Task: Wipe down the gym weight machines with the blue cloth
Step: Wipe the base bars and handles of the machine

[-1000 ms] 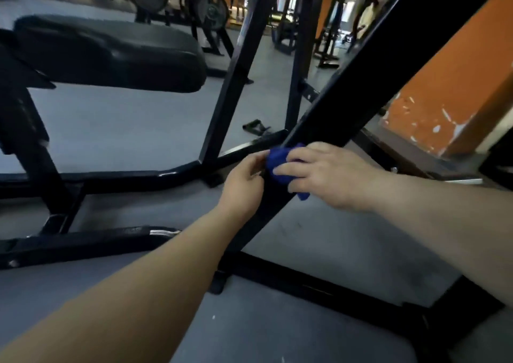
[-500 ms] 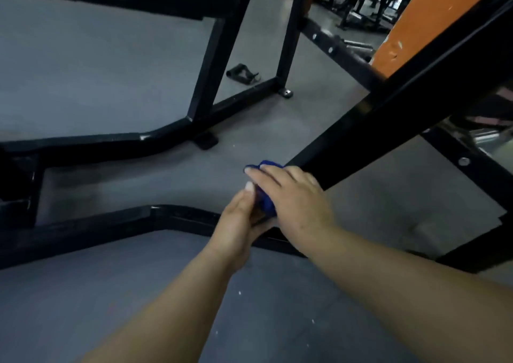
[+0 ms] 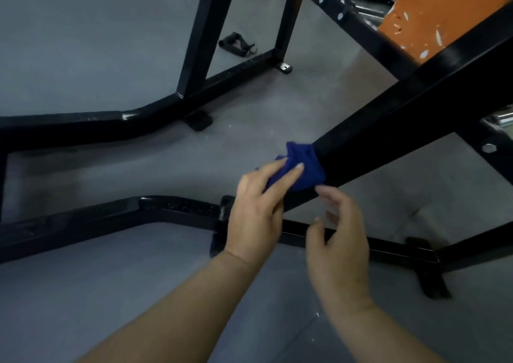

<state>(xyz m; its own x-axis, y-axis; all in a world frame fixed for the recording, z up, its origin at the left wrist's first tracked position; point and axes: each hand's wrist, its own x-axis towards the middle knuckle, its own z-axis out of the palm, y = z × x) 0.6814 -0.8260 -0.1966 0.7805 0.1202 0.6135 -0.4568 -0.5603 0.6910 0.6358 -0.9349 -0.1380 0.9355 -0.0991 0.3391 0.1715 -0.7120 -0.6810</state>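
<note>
Two hands worked at a slanted black bar (image 3: 402, 129) with a blue cloth (image 3: 304, 168).
The cloth was bunched around the bar's lower stretch, above the grey floor (image 3: 83, 43). The left hand (image 3: 258, 212) pressed it with straight fingers laid over the folds. The right hand (image 3: 340, 240) hovered just beside it, fingers loosely curled, holding nothing. Black frame rails (image 3: 83, 221) lay below.
</note>
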